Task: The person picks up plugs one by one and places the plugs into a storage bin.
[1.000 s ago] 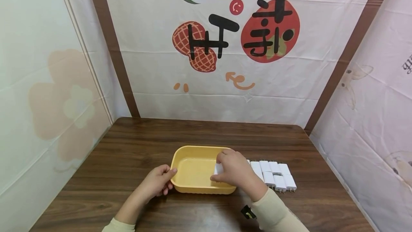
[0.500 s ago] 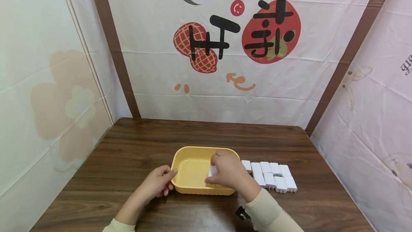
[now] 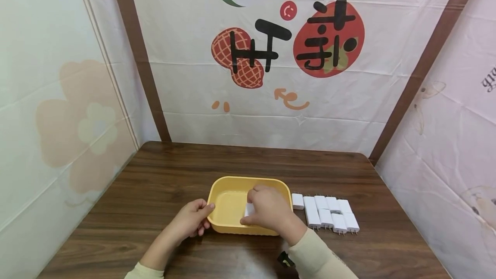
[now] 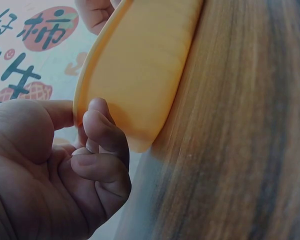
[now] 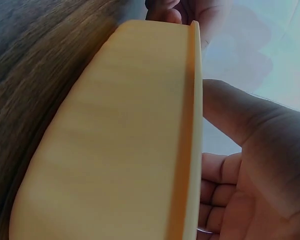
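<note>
My left hand (image 3: 190, 218) pinches the rim of the yellow rectangular plastic tray (image 3: 227, 210); slackening could let it skid. Inside it, my right hand (image 3: 267, 209) has its fingers clamped on a white blocky plastic charger (image 3: 249, 209), which might topple if released tilted.

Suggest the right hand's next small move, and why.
I'd probably lower the white piece until it rests in the yellow bin, then loosen the fingers. The right hand already holds it inside the rim, and the left hand grips the bin's left end. Whether the piece touches bottom is hidden, so ease it down.
</note>
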Tool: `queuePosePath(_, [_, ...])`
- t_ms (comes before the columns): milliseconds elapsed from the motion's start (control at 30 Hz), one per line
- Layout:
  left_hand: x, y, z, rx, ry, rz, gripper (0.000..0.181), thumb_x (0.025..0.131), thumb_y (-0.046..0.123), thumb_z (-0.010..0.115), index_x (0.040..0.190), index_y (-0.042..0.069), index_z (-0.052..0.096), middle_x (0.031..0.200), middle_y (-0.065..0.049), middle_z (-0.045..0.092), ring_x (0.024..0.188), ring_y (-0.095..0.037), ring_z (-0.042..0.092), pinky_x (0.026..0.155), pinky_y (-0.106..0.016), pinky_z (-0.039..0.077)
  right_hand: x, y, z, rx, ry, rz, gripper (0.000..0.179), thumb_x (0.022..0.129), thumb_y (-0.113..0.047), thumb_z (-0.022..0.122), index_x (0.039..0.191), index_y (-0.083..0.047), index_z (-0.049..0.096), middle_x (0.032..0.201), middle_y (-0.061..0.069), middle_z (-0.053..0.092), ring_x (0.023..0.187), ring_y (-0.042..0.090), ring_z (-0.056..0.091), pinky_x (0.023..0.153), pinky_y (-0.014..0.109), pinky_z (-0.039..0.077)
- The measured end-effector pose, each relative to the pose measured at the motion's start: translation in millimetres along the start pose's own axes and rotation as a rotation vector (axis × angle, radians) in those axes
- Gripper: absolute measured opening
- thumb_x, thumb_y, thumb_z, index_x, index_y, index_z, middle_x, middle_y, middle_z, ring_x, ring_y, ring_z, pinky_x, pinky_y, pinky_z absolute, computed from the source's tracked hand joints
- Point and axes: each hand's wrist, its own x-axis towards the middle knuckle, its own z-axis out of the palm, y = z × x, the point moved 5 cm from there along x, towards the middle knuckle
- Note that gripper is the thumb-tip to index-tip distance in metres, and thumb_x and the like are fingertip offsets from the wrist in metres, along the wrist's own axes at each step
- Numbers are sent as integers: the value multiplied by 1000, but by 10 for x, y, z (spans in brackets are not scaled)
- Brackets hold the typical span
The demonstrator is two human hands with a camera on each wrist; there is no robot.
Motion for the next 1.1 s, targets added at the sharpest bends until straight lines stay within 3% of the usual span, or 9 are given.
queuePosePath(500, [-5, 1, 0, -6, -11, 19, 38, 105, 39, 58, 101, 1, 59, 69, -6, 63, 49, -11, 52, 41, -21, 33, 113, -98, 53, 9, -48, 14, 50, 70, -60, 86, 93, -19, 68, 86, -10, 59, 73, 8, 55, 70, 29, 51])
queuePosePath(1100, [-18, -4, -3, -41, -38, 11, 40, 105, 38, 58, 104, -2, 58, 69, -5, 63, 49, -10, 51, 41, -21, 35, 247, -227, 114, 2, -33, -6, 49, 68, -59, 87, 88, -20, 68, 82, -10, 56, 70, 7, 50, 65, 27, 47])
